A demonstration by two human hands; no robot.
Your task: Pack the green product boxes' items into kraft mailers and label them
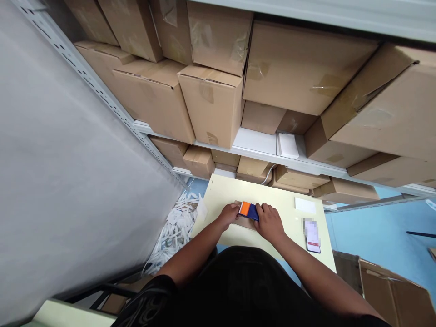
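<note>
Fingers (260,211) grip strip (248,210), long axis seemingly sideways, orange left

Hands numbered two: one left hand (229,216), one right hand (270,222). Listed besides were one orange-and-blue item (248,210), one pale table (225,188) beneath the hands, one phone (312,237), one white rectangular piece (305,205) on it, and one small white box (288,145) shelved. Cardboard boxes (210,109) exceeded fifteen; white strips (174,227) were too many to count.
</note>
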